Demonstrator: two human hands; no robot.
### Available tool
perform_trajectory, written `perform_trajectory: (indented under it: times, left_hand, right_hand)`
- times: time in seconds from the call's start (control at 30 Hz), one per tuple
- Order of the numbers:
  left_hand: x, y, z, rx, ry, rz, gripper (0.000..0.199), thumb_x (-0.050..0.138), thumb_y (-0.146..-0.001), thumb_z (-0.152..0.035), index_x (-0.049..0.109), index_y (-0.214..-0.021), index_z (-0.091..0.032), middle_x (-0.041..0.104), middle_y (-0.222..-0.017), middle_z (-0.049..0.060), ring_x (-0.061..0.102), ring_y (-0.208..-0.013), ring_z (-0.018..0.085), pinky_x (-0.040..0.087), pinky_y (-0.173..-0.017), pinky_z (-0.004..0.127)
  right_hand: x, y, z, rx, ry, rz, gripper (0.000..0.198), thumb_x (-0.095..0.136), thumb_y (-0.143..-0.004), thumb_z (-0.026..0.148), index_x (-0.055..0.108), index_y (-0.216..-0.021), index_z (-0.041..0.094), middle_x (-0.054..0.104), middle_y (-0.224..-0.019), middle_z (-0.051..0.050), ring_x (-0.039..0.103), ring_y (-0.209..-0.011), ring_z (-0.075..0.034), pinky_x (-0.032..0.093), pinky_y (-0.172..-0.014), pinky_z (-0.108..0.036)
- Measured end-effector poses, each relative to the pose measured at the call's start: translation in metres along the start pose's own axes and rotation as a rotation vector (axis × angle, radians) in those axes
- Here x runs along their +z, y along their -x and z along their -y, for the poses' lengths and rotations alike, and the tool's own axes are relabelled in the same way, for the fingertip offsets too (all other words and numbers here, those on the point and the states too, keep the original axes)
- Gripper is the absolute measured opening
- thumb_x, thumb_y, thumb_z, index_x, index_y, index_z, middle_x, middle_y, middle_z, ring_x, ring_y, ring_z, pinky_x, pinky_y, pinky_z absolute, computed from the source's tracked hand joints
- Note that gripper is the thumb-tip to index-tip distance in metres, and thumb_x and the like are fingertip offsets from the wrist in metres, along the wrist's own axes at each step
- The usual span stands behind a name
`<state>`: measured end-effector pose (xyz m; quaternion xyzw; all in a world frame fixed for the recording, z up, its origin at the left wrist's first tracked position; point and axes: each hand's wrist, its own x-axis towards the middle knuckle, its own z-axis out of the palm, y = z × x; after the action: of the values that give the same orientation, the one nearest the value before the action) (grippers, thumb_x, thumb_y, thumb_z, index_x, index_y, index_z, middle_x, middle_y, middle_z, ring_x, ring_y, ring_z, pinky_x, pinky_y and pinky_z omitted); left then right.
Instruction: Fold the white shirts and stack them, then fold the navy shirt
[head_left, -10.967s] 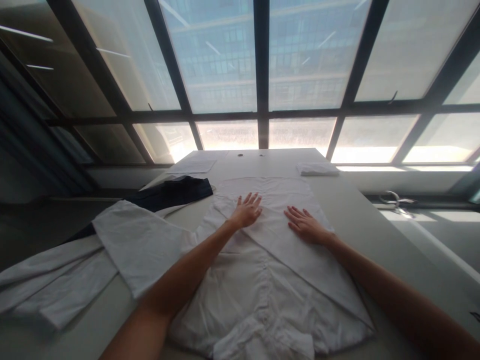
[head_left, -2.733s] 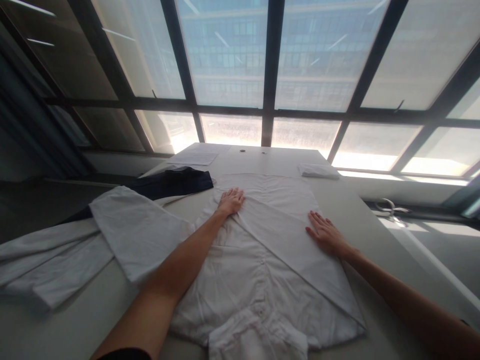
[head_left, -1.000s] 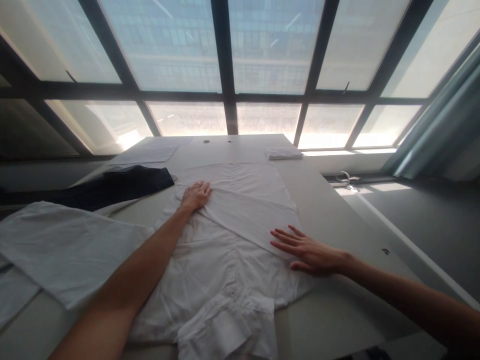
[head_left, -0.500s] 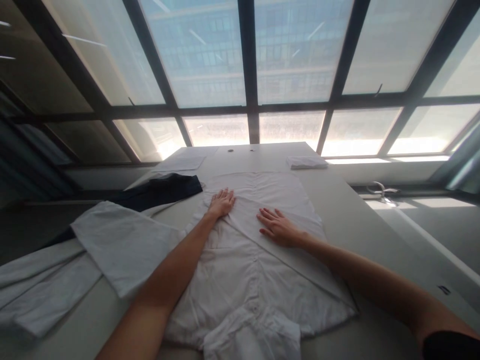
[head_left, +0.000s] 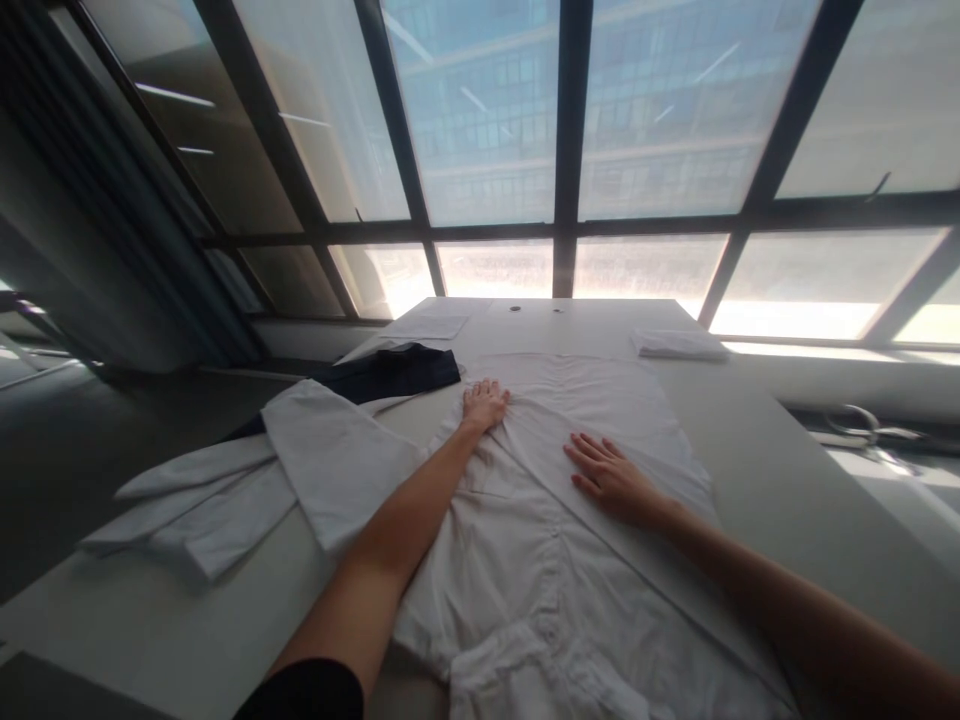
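A white shirt [head_left: 510, 540] lies front up on a white table, its collar [head_left: 525, 670] towards me and its button placket running away down the middle. A long strip of its cloth, apparently a sleeve [head_left: 630, 555], crosses the front diagonally. My left hand [head_left: 486, 402] rests on the far left end of this strip, fingers spread and slightly bent on the fabric. Lower and to the right, my right hand [head_left: 611, 478] lies flat on the strip with its fingers stretched out. Small wrinkles run along the placket and the shirt's left side.
Left of the shirt lie loose white cloth [head_left: 330, 455] and a dark folded garment [head_left: 394, 371]. A folded white cloth [head_left: 679, 345] sits at the table's far right, and a flat white sheet [head_left: 427, 326] at its far left. Large windows stand behind the table [head_left: 757, 430].
The view has turned left, so everything appears shifted to the right. Both hands stay on the shirt in nearly the same places; the left fingers look slightly more bent.
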<state>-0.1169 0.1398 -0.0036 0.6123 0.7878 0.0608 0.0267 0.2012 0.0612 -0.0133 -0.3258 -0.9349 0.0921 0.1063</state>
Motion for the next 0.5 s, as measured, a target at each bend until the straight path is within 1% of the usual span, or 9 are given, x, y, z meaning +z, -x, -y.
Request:
perform_trajectory:
  times: [0.07, 0.13, 0.2, 0.27, 0.33, 0.37, 0.43, 0.5]
  left_hand:
    - [-0.003, 0.002, 0.000, 0.006, 0.007, 0.027, 0.064, 0.020, -0.105, -0.052, 0.032, -0.156, -0.015, 0.022, -0.165, 0.015, 0.019, -0.152, 0.032, 0.015, -0.121, 0.055]
    - [-0.007, 0.003, 0.001, 0.028, 0.015, 0.055, 0.064, 0.025, -0.104, -0.054, 0.035, -0.155, -0.017, 0.024, -0.164, 0.016, 0.021, -0.151, 0.032, 0.018, -0.120, 0.055]
    - [-0.015, 0.005, 0.006, 0.075, 0.030, 0.082, 0.061, 0.037, -0.102, -0.054, 0.043, -0.151, -0.017, 0.034, -0.160, 0.015, 0.031, -0.148, 0.030, 0.026, -0.119, 0.050]
    - [-0.026, 0.008, 0.018, 0.133, 0.052, 0.084, 0.055, 0.047, -0.100, -0.050, 0.051, -0.145, -0.019, 0.048, -0.153, 0.011, 0.043, -0.142, 0.023, 0.033, -0.117, 0.037]
    - [-0.041, 0.014, 0.039, 0.166, 0.071, 0.039, 0.050, 0.051, -0.099, -0.045, 0.055, -0.142, -0.021, 0.056, -0.147, 0.007, 0.050, -0.136, 0.018, 0.036, -0.113, 0.026]
    - [-0.050, 0.018, 0.054, 0.164, 0.076, -0.001, 0.049, 0.051, -0.099, -0.043, 0.055, -0.143, -0.021, 0.057, -0.146, 0.006, 0.051, -0.135, 0.017, 0.037, -0.112, 0.024]
    - [-0.070, 0.030, 0.091, 0.118, 0.073, -0.095, 0.050, 0.051, -0.099, -0.039, 0.053, -0.145, -0.020, 0.056, -0.146, 0.008, 0.051, -0.135, 0.020, 0.038, -0.112, 0.025]
    - [-0.091, 0.046, 0.136, 0.023, 0.052, -0.182, 0.051, 0.052, -0.098, -0.036, 0.053, -0.145, -0.016, 0.056, -0.146, 0.011, 0.052, -0.135, 0.023, 0.039, -0.111, 0.029]
  right_hand:
    - [0.003, 0.000, -0.002, -0.005, 0.000, -0.011, 0.061, 0.032, -0.104, 0.051, 0.038, -0.156, 0.021, 0.027, -0.164, -0.009, 0.020, -0.152, -0.023, 0.019, -0.123, -0.048]
    - [0.006, 0.001, -0.004, -0.010, 0.000, -0.021, 0.060, 0.032, -0.104, 0.051, 0.039, -0.155, 0.021, 0.028, -0.163, -0.009, 0.021, -0.152, -0.024, 0.019, -0.123, -0.049]
    - [0.010, 0.001, -0.006, -0.017, -0.002, -0.034, 0.060, 0.031, -0.104, 0.052, 0.039, -0.155, 0.021, 0.028, -0.163, -0.009, 0.022, -0.151, -0.024, 0.020, -0.122, -0.051]
    - [0.013, 0.001, -0.008, -0.030, -0.003, -0.047, 0.060, 0.031, -0.104, 0.052, 0.040, -0.155, 0.022, 0.029, -0.162, -0.009, 0.023, -0.151, -0.025, 0.021, -0.122, -0.052]
    - [0.017, 0.001, -0.011, -0.043, 0.004, -0.053, 0.060, 0.031, -0.103, 0.053, 0.040, -0.154, 0.022, 0.031, -0.162, -0.009, 0.024, -0.150, -0.025, 0.022, -0.122, -0.053]
    - [0.019, 0.001, -0.013, -0.047, 0.007, -0.055, 0.060, 0.031, -0.103, 0.054, 0.041, -0.154, 0.022, 0.031, -0.161, -0.009, 0.025, -0.150, -0.025, 0.022, -0.122, -0.053]
    - [0.022, 0.001, -0.016, -0.047, 0.007, -0.061, 0.060, 0.032, -0.103, 0.054, 0.041, -0.154, 0.024, 0.032, -0.161, -0.008, 0.025, -0.150, -0.025, 0.023, -0.121, -0.053]
    - [0.026, 0.001, -0.019, -0.042, 0.000, -0.070, 0.060, 0.033, -0.102, 0.055, 0.041, -0.154, 0.026, 0.032, -0.161, -0.006, 0.025, -0.150, -0.025, 0.023, -0.122, -0.053]
